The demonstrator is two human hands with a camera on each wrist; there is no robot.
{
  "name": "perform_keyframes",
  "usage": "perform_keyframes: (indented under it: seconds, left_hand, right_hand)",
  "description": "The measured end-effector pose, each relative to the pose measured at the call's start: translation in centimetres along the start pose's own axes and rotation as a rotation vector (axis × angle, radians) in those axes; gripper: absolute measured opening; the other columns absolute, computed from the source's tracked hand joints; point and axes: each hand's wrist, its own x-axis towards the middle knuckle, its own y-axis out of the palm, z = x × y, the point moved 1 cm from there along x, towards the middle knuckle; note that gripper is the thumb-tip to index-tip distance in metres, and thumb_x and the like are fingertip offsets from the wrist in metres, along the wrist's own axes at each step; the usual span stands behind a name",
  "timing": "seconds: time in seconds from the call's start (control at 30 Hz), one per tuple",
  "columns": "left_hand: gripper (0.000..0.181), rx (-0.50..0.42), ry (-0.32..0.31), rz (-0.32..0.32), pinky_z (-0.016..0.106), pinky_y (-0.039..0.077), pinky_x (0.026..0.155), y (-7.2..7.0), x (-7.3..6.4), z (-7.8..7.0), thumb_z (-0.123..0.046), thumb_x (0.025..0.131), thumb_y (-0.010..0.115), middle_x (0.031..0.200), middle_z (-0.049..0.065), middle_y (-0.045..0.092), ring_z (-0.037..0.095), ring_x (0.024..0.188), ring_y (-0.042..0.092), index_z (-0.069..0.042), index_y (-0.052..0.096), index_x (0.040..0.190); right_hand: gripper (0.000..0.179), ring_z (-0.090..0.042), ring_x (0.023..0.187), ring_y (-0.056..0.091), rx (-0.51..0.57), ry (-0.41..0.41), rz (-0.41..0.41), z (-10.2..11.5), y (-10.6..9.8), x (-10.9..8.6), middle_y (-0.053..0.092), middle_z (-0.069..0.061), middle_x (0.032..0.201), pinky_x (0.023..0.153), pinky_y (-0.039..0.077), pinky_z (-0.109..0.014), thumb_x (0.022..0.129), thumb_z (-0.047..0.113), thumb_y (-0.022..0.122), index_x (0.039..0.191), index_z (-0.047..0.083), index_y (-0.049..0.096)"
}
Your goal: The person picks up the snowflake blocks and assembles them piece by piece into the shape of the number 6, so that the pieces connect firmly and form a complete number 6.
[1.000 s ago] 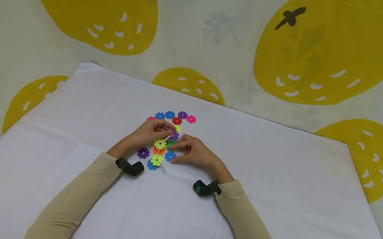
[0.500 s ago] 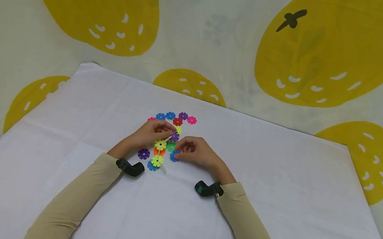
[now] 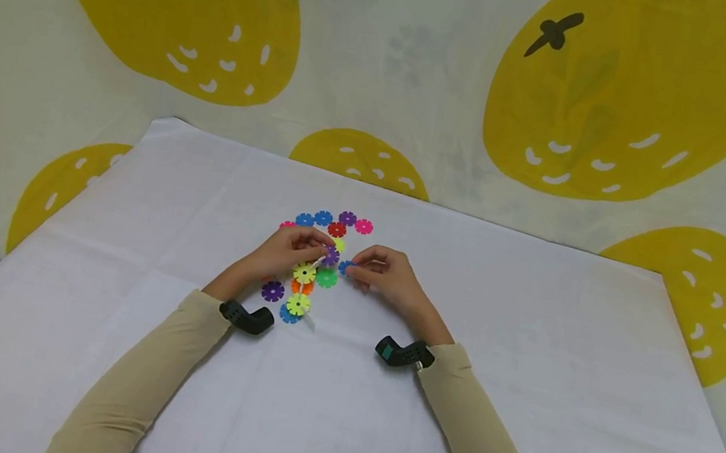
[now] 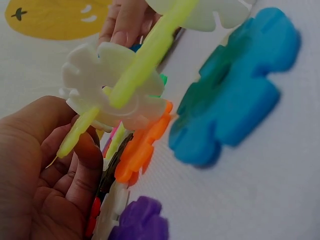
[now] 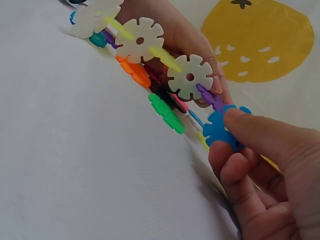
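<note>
My left hand (image 3: 291, 249) grips a chain of slotted plastic snowflake discs, white and yellow ones (image 3: 304, 273) set crosswise to each other. At its far end is a purple disc (image 5: 211, 98), joined to a white disc (image 5: 190, 76). Between thumb and fingers, my right hand (image 3: 391, 274) pinches a blue disc (image 5: 219, 131). In the right wrist view, the blue disc's edge overlaps the purple disc's end; the head view has it just right of the purple one. The left fingertips are partly hidden behind the chain in the right wrist view.
Loose discs lie on the white cloth around the chain: green (image 3: 326, 278), orange (image 3: 302, 287), purple (image 3: 273, 291) and blue (image 3: 289, 314). Behind the hands are red (image 3: 337, 229), pink (image 3: 364, 226) and several others. A fruit-patterned cloth (image 3: 395, 65) hangs behind the table.
My right hand has picked up the blue disc from the cloth beside the green one and brought it up and away, near the chain's purple end. The left hand has stayed in place.
</note>
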Motion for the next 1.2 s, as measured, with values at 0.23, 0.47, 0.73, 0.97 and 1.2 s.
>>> perform_keyframes:
  seconds: [0.23, 0.47, 0.73, 0.97, 1.2]
  left_hand:
    - [0.029, 0.008, 0.012, 0.001, 0.019, 0.050, 0.077, 0.0, -0.1, -0.1, -0.020, 0.098, 0.060, 0.109, 0.010, 0.067, 0.021, 0.088, 0.060, -0.006, 0.064, 0.123]
    - [0.028, 0.008, 0.011, 0.004, 0.019, 0.050, 0.075, 0.0, 0.0, -0.2, -0.019, 0.098, 0.060, 0.107, 0.011, 0.067, 0.021, 0.086, 0.059, -0.005, 0.064, 0.123]
    - [0.030, 0.011, 0.001, 0.033, 0.021, 0.051, 0.078, 0.0, -0.1, 0.0, -0.020, 0.098, 0.060, 0.107, 0.010, 0.067, 0.021, 0.090, 0.060, -0.006, 0.064, 0.124]
    - [0.030, -0.007, -0.018, 0.048, 0.018, 0.051, 0.078, 0.1, -0.3, -0.3, -0.017, 0.099, 0.059, 0.110, 0.012, 0.066, 0.020, 0.090, 0.059, -0.003, 0.063, 0.125]
    - [0.032, 0.003, -0.016, 0.058, 0.021, 0.051, 0.083, 0.1, -0.1, -0.1, -0.022, 0.099, 0.059, 0.115, 0.011, 0.066, 0.021, 0.097, 0.060, -0.007, 0.063, 0.127]
  right_hand:
    - [0.017, -0.017, 0.073, 0.064, 0.010, 0.018, -0.054, -0.1, 0.0, 0.3, 0.067, -0.010, 0.091, 0.070, 0.054, -0.024, 0.090, 0.010, 0.071, 0.102, 0.000, 0.065]
    - [0.017, -0.019, 0.073, 0.062, -0.024, -0.018, -0.074, 0.0, 0.3, 0.3, 0.068, -0.011, 0.091, 0.071, 0.054, -0.024, 0.090, 0.010, 0.070, 0.103, -0.001, 0.065]
    - [0.014, -0.017, 0.086, 0.066, -0.109, -0.117, -0.092, -0.2, 0.6, 0.4, 0.071, -0.009, 0.095, 0.081, 0.054, -0.025, 0.087, 0.010, 0.074, 0.098, 0.002, 0.070]
    - [0.010, -0.018, 0.083, 0.066, -0.099, -0.141, -0.104, -0.3, 0.8, 0.6, 0.072, -0.010, 0.091, 0.077, 0.054, -0.024, 0.085, 0.007, 0.075, 0.092, 0.000, 0.072]
    - [0.013, -0.019, 0.085, 0.065, -0.082, -0.151, -0.137, 0.2, 0.9, 0.7, 0.071, -0.011, 0.092, 0.078, 0.053, -0.022, 0.085, 0.007, 0.075, 0.095, -0.001, 0.072]
